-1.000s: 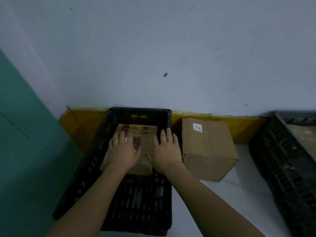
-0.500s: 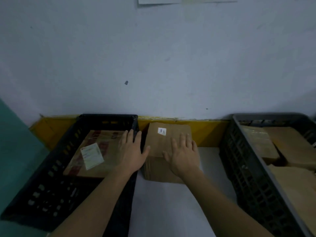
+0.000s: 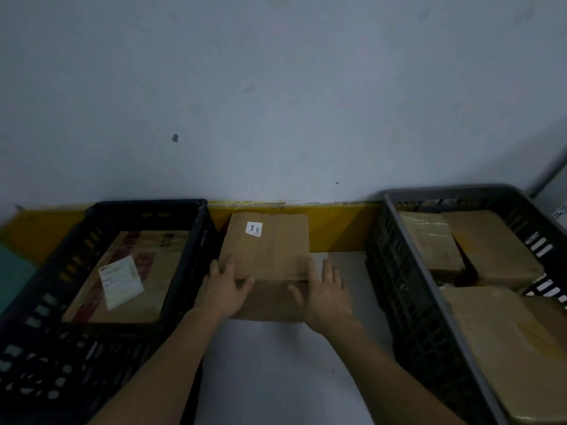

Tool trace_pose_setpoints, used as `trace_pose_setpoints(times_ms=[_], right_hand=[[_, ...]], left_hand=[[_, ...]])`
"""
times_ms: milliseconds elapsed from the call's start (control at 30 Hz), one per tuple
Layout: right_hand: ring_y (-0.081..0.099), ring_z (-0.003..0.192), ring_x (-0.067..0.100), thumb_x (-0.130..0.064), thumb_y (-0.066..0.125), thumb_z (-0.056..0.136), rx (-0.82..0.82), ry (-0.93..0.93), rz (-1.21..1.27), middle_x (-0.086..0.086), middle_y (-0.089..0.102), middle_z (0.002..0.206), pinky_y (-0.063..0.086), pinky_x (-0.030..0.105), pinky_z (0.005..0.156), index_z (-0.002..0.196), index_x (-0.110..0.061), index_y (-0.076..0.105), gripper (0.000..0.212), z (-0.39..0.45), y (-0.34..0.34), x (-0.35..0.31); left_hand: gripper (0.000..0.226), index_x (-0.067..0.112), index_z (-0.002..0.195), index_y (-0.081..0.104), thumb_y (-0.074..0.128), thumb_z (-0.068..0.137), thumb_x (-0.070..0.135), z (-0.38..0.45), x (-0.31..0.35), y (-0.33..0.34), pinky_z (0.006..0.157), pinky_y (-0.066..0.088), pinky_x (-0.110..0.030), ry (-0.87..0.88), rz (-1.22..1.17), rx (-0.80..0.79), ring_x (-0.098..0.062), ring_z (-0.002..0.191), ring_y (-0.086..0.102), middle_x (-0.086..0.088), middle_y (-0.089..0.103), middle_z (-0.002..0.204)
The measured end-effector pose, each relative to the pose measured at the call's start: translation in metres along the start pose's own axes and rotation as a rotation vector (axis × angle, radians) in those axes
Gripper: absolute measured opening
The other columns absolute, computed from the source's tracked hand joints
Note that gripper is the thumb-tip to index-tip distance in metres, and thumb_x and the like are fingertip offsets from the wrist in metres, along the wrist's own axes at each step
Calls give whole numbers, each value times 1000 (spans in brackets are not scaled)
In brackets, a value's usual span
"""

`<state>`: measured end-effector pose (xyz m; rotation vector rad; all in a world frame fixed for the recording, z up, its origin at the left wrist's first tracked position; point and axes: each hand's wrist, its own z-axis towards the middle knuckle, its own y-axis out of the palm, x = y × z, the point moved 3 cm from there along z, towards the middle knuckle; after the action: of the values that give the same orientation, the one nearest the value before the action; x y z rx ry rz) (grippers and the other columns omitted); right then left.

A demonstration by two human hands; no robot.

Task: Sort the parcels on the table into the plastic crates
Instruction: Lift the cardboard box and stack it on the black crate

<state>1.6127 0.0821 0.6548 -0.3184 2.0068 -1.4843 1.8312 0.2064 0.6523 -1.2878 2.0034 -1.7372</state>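
Note:
A brown cardboard parcel [image 3: 270,246] with a small white label stands on the white table between two crates. My left hand [image 3: 222,289] presses on its near left corner and my right hand [image 3: 326,291] on its near right corner, fingers spread along the sides. The black crate [image 3: 184,271] on the left holds a taped parcel [image 3: 135,277] with a white slip. The grey crate [image 3: 408,271] on the right holds several brown parcels [image 3: 491,246].
A grey wall rises right behind the table, with a yellow strip [image 3: 340,225] along its base. White table surface [image 3: 276,369] shows between the crates in front of the parcel. A green surface lies at the far left.
Both hands left the parcel in the black crate, moved right and came to the sides of the middle parcel. The view swung right, showing the grey crate.

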Motion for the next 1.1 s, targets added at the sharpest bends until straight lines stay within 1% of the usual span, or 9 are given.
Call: trace_pose_setpoints(times_ms=[200, 300, 400, 567, 667, 767, 900, 1033, 1100], right_hand=[[39, 151, 38, -79, 38, 101, -60, -39, 147, 11, 7, 176, 45, 52, 119, 166, -39, 2, 85, 7, 19, 0], [56, 135, 29, -73, 46, 102, 16, 31, 277, 8, 25, 169, 56, 42, 104, 165, -34, 21, 78, 1, 17, 8], [60, 127, 24, -62, 61, 102, 152, 142, 374, 6, 42, 159, 54, 34, 98, 158, -27, 39, 70, -16, 11, 22], [58, 126, 20, -74, 76, 83, 212, 260, 497, -1, 47, 149, 57, 38, 99, 163, -21, 38, 103, -45, 11, 50], [58, 111, 10, -77, 74, 81, 287, 222, 505, -13, 47, 126, 60, 37, 94, 155, -25, 51, 93, -61, 9, 53], [57, 115, 11, -81, 64, 82, 357, 160, 540, -17, 44, 123, 60, 41, 96, 154, -30, 53, 89, -75, 4, 51], [53, 125, 11, -81, 59, 87, 391, 19, 586, -22, 42, 128, 59, 43, 98, 155, -32, 53, 84, -82, -8, 43], [33, 149, 5, -84, 60, 90, 260, -111, 596, -26, 29, 159, 48, 43, 116, 162, -46, 40, 84, -87, -4, 24], [20, 157, 3, -86, 48, 95, 169, -176, 601, -30, 15, 170, 36, 45, 125, 164, -56, 27, 79, -88, -2, 9]], left_hand=[[96, 34, 169, 7, 50, 96, 77, 3, 8, 9, 111, 50, -50, -17, -197, -36, -38, 142, 46, -9, 13, 169], [90, 37, 167, 10, 48, 96, 77, -8, 12, 14, 104, 54, -49, -10, -208, -2, -35, 132, 54, -11, 25, 162], [89, 40, 167, 6, 47, 97, 77, -28, 18, 24, 103, 54, -47, -4, -217, -16, -33, 132, 55, -10, 34, 161], [99, 43, 167, 1, 45, 91, 86, -63, 23, 43, 104, 52, -45, 26, -240, -41, -30, 136, 54, -7, 40, 161], [98, 46, 166, 3, 49, 89, 86, -69, 16, 42, 109, 49, -45, 31, -322, -58, -27, 140, 53, -3, 40, 164], [95, 44, 168, 4, 61, 96, 69, -71, 16, 40, 110, 46, -39, 1, -478, -148, -26, 145, 49, 1, 36, 169], [96, 44, 169, 3, 64, 97, 61, -69, 12, 42, 120, 40, -46, -93, -591, -236, -28, 152, 39, -2, 26, 173], [73, 33, 170, 16, 42, 105, 54, -62, 23, 28, 129, 20, -58, -81, -243, -90, -32, 163, 5, -2, 6, 178], [74, 34, 169, 21, 35, 102, 62, -65, 35, 23, 128, 21, -59, 14, -283, -81, -31, 162, 10, 1, 12, 178]])
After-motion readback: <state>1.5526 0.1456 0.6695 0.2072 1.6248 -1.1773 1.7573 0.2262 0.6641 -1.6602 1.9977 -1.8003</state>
